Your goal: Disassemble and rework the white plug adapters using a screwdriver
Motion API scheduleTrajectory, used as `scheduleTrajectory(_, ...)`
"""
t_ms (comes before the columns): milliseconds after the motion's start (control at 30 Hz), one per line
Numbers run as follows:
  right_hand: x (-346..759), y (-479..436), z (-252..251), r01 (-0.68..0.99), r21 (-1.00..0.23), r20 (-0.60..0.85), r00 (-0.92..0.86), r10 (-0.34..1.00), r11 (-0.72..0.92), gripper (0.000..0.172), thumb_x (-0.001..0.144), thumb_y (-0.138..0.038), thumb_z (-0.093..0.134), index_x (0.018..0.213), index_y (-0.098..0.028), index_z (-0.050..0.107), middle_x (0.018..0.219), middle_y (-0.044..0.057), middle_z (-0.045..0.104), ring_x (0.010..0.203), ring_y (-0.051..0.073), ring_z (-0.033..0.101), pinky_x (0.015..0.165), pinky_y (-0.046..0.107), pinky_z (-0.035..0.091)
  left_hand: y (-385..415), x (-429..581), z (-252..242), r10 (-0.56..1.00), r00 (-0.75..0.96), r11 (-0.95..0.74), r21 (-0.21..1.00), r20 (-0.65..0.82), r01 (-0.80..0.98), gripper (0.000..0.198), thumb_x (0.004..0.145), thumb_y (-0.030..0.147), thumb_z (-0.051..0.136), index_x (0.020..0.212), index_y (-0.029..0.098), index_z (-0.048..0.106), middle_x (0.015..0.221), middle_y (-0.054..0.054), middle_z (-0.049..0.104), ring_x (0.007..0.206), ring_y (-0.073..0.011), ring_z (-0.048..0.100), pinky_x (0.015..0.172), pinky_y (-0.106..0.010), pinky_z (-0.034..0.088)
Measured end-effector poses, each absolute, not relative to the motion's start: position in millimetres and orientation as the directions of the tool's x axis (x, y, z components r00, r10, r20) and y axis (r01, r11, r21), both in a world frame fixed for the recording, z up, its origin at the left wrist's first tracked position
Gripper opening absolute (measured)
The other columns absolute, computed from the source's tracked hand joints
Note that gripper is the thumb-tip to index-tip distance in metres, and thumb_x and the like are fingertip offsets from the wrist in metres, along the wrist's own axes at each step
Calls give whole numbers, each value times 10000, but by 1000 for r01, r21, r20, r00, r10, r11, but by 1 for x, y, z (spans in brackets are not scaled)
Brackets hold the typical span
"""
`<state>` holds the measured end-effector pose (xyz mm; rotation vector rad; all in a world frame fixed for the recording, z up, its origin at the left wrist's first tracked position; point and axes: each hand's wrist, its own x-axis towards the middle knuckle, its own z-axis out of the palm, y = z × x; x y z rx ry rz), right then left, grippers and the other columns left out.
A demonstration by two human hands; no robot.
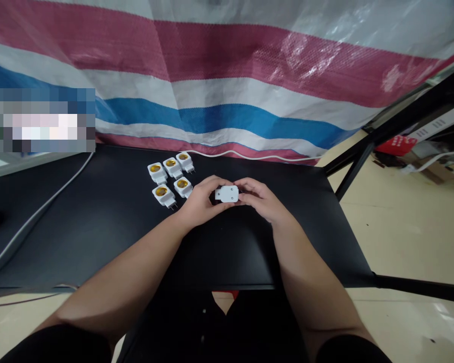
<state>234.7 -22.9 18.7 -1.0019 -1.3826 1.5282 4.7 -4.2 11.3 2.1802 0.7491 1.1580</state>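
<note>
A small white plug-in device [229,193] is held between my two hands over the black table. Its upward face shows two small dark round spots. My left hand [203,200] is closed around its left side, thumb along the near edge and fingers along the far edge. At its right end, the fingertips of my right hand [263,198] pinch it, partly hiding that end. Left of my hands lie several white two-pin plug-in devices [163,193] with round, shiny yellow faces turned up. The closest of these [183,187] is right beside my left hand.
The black table [109,222] ends at the right beside a black metal frame [353,156]. A striped plastic sheet [219,60] hangs behind it. One white cable [230,153] runs along the back, another [41,212] crosses the left side. A blurred-out object [38,121] stands at far left.
</note>
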Motion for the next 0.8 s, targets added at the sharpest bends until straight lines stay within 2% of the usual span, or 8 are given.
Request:
scheduleTrajectory(167, 235, -22, 17, -145, -983, -58, -351, 935, -116, 254, 875, -281, 809, 1126, -261, 775, 1101, 37, 770, 984, 185, 743, 944, 413, 648, -3, 4, 11, 690, 465, -692, 693, 554, 202, 493, 864, 322, 899, 1296, 205, 692, 1127, -97, 728, 991, -221, 698, 794, -326, 567)
scheduleTrajectory(333, 234, -22, 17, -260, -948, -77, -373, 925, -183, 276, 835, -281, 868, 1102, -258, 803, 1072, 37, 772, 985, 188, 743, 876, 386, 669, -2, 2, 12, 682, 453, -698, 696, 574, 169, 465, 861, 406, 906, 1242, 206, 731, 1043, -80, 720, 914, -200, 687, 739, -304, 553)
scheduleTrajectory(567, 234, -22, 15, -284, -937, -89, -371, 924, -205, 280, 821, -286, 888, 1089, -256, 813, 1084, 37, 784, 975, 189, 752, 907, 417, 681, -3, 1, 13, 702, 454, -675, 716, 549, 178, 460, 861, 431, 899, 1223, 200, 737, 1043, -82, 723, 902, -196, 691, 710, -288, 547)
scheduleTrajectory(800, 232, -21, 14, -276, -939, -100, -356, 929, -207, 292, 813, -314, 896, 1084, -253, 804, 1072, 38, 789, 931, 193, 767, 915, 445, 684, -2, 2, 13, 711, 445, -669, 718, 544, 193, 442, 876, 437, 884, 1217, 198, 736, 1061, -89, 746, 935, -214, 704, 795, -336, 564)
